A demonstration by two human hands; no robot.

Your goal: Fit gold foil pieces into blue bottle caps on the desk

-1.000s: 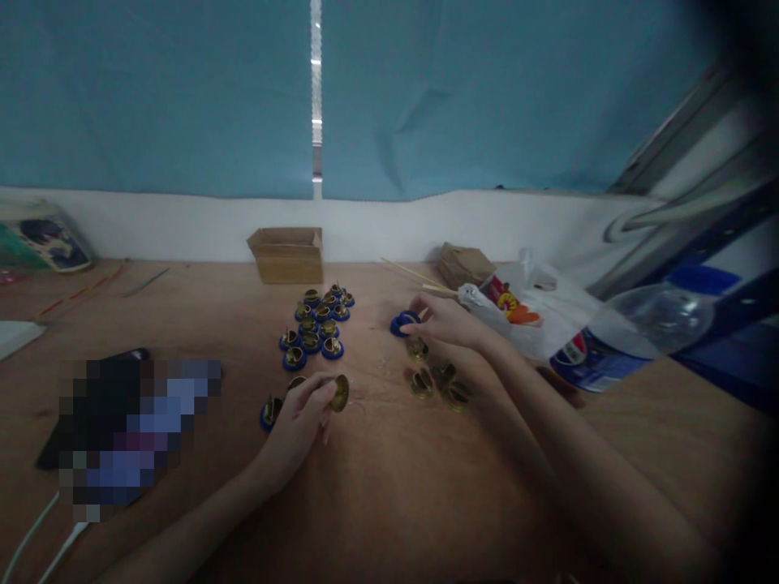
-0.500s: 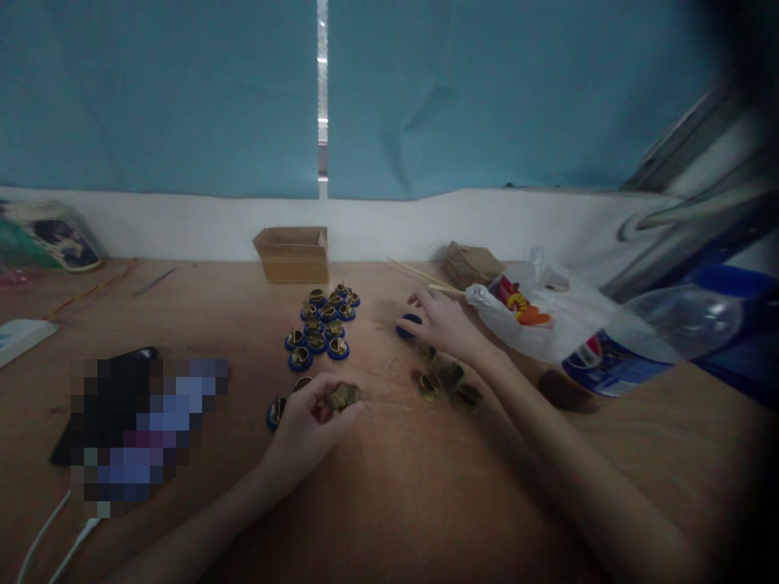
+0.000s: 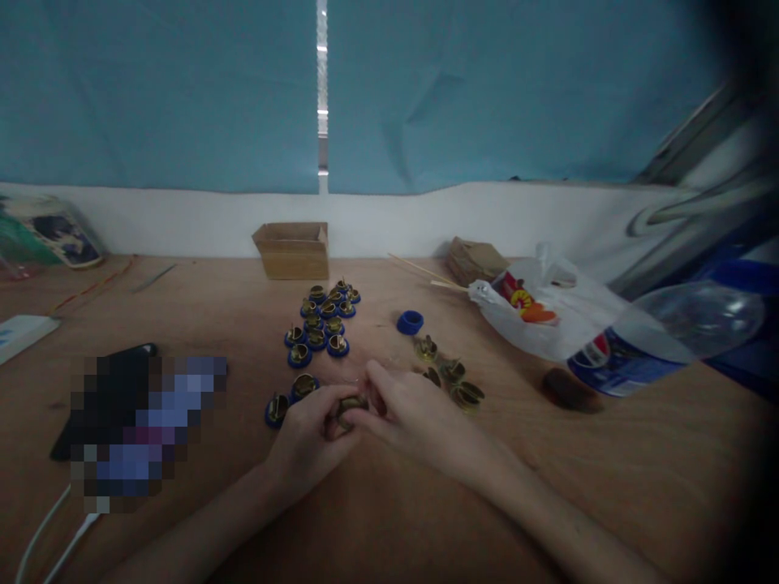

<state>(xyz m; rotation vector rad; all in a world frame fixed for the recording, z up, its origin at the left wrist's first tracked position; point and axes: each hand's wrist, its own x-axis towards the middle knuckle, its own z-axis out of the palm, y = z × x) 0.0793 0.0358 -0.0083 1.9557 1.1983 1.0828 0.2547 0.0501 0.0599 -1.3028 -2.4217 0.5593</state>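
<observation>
Held between my two hands at the front of the table is a round brass-coloured metal piece (image 3: 351,412). My left hand (image 3: 313,422) has its fingers closed round the piece from the left. From the right, my right hand (image 3: 405,410) presses thumb and fingers against it; most of the piece is hidden. Two similar brass pieces set in blue rings (image 3: 277,410) lie just left of my left hand. Several more ringed pieces (image 3: 315,338) stand grouped behind. A single blue ring (image 3: 410,322) and several brass pieces without rings (image 3: 466,395) lie beyond my right hand.
An open cardboard box (image 3: 295,258) stands at the back wall. On the right are a white plastic bag (image 3: 517,324), thin sticks (image 3: 419,272), a brown packet (image 3: 475,259) and a lying bottle (image 3: 633,357). A black object (image 3: 115,389) and a blurred-out device with cables lie left.
My right hand has come back from beside the blue ring to the brass piece in my left hand. The blue ring is left standing on the table.
</observation>
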